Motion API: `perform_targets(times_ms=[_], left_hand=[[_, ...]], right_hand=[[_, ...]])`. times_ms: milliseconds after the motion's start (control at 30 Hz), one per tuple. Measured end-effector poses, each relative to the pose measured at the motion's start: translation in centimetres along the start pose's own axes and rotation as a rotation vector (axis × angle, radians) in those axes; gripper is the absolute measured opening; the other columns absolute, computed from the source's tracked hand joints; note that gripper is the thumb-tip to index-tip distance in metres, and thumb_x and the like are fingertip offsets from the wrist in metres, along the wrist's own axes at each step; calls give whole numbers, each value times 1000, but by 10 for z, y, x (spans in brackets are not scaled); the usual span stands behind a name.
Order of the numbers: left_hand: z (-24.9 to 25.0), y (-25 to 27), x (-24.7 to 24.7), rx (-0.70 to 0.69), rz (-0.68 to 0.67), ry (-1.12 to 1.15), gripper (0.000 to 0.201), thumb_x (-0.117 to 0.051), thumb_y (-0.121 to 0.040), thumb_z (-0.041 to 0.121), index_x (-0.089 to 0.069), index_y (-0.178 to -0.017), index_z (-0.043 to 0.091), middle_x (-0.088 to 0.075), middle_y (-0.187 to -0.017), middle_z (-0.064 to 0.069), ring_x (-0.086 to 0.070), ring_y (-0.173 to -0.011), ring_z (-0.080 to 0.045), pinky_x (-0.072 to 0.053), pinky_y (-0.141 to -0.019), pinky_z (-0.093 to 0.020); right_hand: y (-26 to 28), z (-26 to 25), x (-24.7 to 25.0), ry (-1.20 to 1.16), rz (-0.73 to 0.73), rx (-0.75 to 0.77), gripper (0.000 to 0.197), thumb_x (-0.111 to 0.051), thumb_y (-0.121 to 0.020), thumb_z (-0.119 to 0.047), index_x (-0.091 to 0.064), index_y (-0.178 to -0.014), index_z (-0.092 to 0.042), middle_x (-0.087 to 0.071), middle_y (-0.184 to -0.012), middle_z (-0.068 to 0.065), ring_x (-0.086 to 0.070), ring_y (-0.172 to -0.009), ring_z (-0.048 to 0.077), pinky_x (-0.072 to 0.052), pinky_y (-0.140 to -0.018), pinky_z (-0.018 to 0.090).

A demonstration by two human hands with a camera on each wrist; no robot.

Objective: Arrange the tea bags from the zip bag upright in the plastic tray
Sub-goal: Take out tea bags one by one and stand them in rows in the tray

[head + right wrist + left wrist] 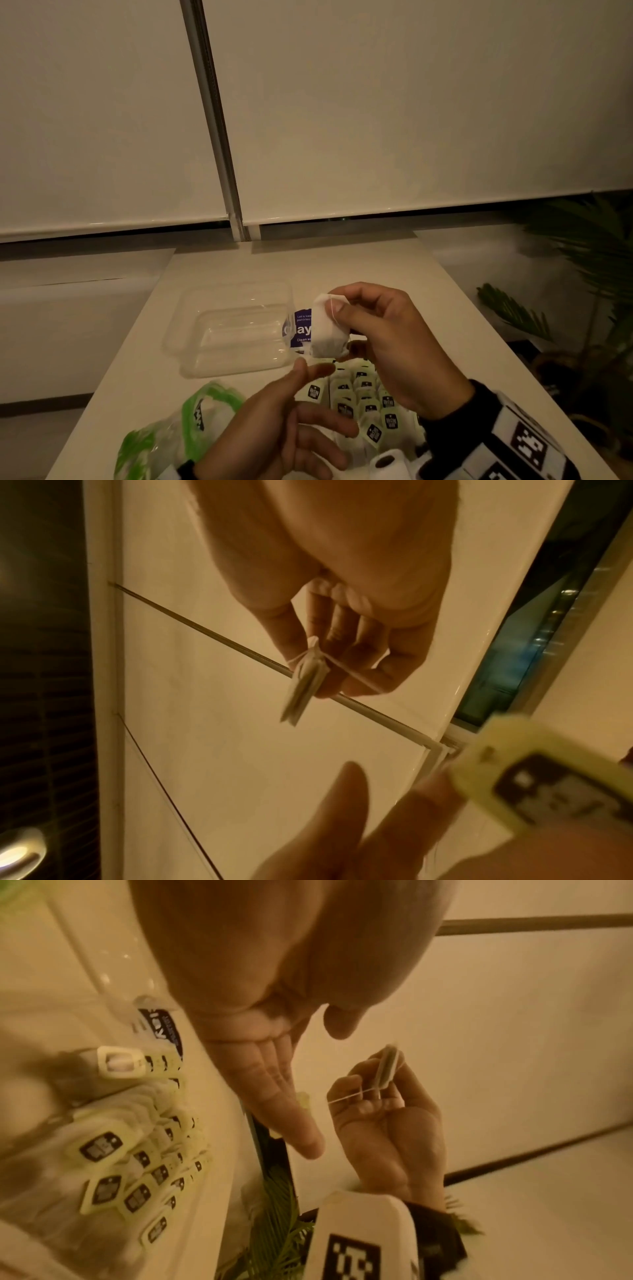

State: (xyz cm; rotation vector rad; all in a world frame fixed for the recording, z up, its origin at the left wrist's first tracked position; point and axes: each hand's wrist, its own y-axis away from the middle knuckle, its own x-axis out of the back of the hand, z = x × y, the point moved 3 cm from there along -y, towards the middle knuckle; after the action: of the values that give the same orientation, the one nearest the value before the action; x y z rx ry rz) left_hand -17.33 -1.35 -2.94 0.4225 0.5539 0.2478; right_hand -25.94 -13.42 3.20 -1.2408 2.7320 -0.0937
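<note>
- Your right hand (387, 329) is raised above the table (394, 274), thumb and fingers pinched on the top of one white tea bag (327, 330); the bag hangs below the fingertips, flat face toward you.
- Its string (356, 679) crosses your right fingers (346, 639) — in the right wrist view it runs taut from the bag's folded top across the fingertips.
- Your left hand (284, 421) sits lower and nearer you than the right, fingers loosely extended. A yellow-green paper tag (548, 785) lies against its fingers; whether it is pinched or only resting there, I cannot tell.
- Clear plastic tray (236, 329): on the table just left of the held bag, beyond your left fingertips. No tea bags seen standing in it.
- Pile of tea bags (363, 401) with yellow-green tags — directly under your right hand and to the right of the left, spread on the table.
- Zip bag (185, 425), green-printed and crumpled: left of your left hand, near the table's front edge.
- Purple-and-white printed packet (301, 327) lies just behind the held bag, touching the tray's right side.
- Potted palm fronds (582, 253) well off to the right of your right hand, beyond the table.
</note>
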Motion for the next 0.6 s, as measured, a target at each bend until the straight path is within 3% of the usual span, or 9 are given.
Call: perform_targets(times_ms=[133,267,367,467,600], left_hand=[[-2,-6,-2,18,-121,-26,38,-53,-88,23,-60,-113,-5,-66,-94,-34,-66,-56,-32,-53,-48,-30],[-5,-8,-4,-38,-202,-112,21,-60,-84,1,-69,-103,-4,-66,-95,-32,-67,-58,-31,-54,-52,-30],[-6,-7,-4,-117,-216,-195,18,-65,-81,5,-71,-97,0,-69,-88,-25,-68,-61,-25,-53,-55,-26],[-7,-1,-1,-159,-264,-246,15,-69,-85,13,-73,-97,5,-73,-86,-16,-70,-71,-18,-52,-68,-24],[-11,5,11,-105,-299,-200,36,-74,-80,24,-72,-104,-3,-73,-96,-22,-70,-82,-23,-51,-80,-28]], right_hand=[[3,-5,-5,-10,-39,10,11,-64,-90,-13,-75,-89,-14,-72,-86,5,-65,-71,15,-51,-55,30],[6,-11,-8,-3,-53,31,12,-63,-91,-12,-75,-89,-15,-73,-86,3,-66,-70,13,-51,-54,29],[8,-17,-10,8,-54,66,13,-64,-90,-11,-75,-87,-16,-73,-81,2,-65,-68,12,-51,-54,28],[7,-23,-7,41,-29,105,12,-65,-90,-10,-75,-87,-15,-73,-79,3,-65,-68,13,-53,-55,29],[7,-23,-3,67,7,100,11,-66,-89,-13,-76,-86,-15,-74,-80,5,-65,-68,15,-54,-60,33]])
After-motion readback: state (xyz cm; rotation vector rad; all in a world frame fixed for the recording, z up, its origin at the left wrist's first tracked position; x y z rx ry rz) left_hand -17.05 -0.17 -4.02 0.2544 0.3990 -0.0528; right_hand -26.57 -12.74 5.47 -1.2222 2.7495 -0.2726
